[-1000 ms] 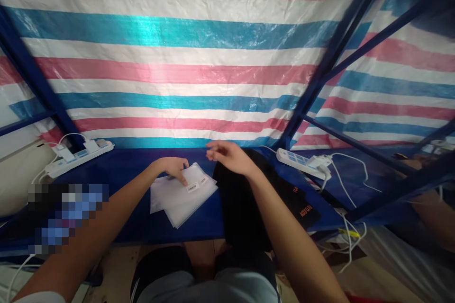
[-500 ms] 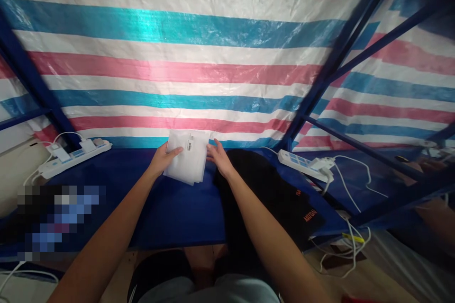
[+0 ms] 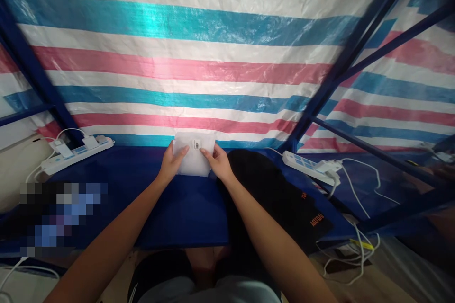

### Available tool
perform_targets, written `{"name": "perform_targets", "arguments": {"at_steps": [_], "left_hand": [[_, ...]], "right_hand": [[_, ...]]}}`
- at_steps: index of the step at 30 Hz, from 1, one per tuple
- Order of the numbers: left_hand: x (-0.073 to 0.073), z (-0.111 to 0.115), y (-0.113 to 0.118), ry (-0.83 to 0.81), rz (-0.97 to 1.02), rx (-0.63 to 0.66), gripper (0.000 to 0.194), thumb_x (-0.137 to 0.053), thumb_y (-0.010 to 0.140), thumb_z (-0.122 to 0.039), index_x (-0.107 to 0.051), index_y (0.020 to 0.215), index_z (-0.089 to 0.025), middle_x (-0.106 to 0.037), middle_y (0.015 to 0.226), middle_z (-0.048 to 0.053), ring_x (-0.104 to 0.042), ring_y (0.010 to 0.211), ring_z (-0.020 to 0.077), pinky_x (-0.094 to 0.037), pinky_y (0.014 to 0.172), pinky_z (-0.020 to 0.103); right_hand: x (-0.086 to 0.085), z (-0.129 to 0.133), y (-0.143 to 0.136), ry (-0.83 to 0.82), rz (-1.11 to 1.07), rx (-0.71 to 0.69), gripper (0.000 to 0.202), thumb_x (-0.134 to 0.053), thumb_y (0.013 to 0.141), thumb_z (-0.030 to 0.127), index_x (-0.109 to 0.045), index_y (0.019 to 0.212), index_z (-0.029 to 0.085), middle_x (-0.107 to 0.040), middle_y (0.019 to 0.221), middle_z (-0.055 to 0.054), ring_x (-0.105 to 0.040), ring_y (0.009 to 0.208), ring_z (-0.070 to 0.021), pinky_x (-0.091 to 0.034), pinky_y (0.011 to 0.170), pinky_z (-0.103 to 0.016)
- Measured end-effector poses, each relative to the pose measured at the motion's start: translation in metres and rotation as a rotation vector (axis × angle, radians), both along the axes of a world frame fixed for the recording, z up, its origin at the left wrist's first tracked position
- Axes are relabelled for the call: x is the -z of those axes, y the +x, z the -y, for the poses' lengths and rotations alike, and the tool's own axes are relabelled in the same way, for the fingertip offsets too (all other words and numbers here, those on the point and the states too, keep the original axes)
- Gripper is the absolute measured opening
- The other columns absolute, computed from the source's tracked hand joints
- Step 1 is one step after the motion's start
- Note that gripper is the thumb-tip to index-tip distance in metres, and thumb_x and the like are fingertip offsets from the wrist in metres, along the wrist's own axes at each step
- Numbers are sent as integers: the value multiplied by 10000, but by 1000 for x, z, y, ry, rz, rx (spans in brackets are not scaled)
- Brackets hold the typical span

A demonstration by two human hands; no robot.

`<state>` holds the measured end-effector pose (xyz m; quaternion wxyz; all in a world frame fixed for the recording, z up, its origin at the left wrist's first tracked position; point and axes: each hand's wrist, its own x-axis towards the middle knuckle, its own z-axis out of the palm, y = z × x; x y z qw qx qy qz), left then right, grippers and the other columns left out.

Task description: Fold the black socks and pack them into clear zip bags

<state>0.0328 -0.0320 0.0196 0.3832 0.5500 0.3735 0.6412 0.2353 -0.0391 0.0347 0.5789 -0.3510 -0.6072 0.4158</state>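
Observation:
A whitish, translucent flat packet with a small barcode label is held up over the far middle of the blue table. My left hand grips its left edge, thumb on the front face. On the right edge, my right hand pinches it, thumb near the label. The fingers behind the packet are hidden. Black cloth with orange lettering lies on the table, just right of my right hand and partly under my right forearm.
White power strips with plugs and cables lie at the left and right. A pixelated patch covers something at the left. Blue frame bars and a striped sheet stand behind the table. Loose cables hang at the lower right.
My right hand has closed on the packet's right edge, where its fingers were loosely beside it. The packet's sheets look more evenly lined up and upright. The view has shifted slightly.

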Motion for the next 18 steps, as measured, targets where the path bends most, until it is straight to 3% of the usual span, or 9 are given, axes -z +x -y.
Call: {"name": "perform_targets", "arguments": {"at_steps": [6, 10, 15, 18], "left_hand": [[-8, 8, 1, 55, -58, -30, 541, -788, 901, -539, -637, 1327, -242, -740, 1260, 96, -727, 1151, 304, -610, 948, 430], [-13, 10, 1, 84, -44, -33, 415, -710, 953, -570, -626, 1195, -244, -731, 1176, 67, -718, 1068, 259, -597, 891, 372], [-18, 11, -1, 93, -81, -151, 352, -694, 966, -574, -601, 1003, -237, -673, 920, 2, -655, 836, 193, -539, 746, 292], [-22, 12, -1, 95, -96, -174, 360, -712, 953, -573, -610, 1050, -241, -685, 970, 11, -661, 865, 199, -537, 766, 295]], "right_hand": [[-1, 3, -5, 14, -16, 31, 439, -778, 898, 555, -734, 1218, 257, -794, 1208, -65, -741, 1089, -292, -611, 930, -426], [-4, 5, -5, -13, -5, 25, 457, -770, 891, 581, -751, 1203, 247, -807, 1175, -58, -749, 1037, -288, -614, 877, -408], [-5, 8, -7, -20, -3, -6, 469, -779, 876, 613, -769, 1175, 251, -816, 1150, -55, -757, 1001, -299, -617, 844, -410], [-6, 10, -8, -31, 15, -18, 477, -773, 878, 633, -772, 1174, 258, -818, 1118, -48, -758, 976, -303, -616, 813, -409]]}}
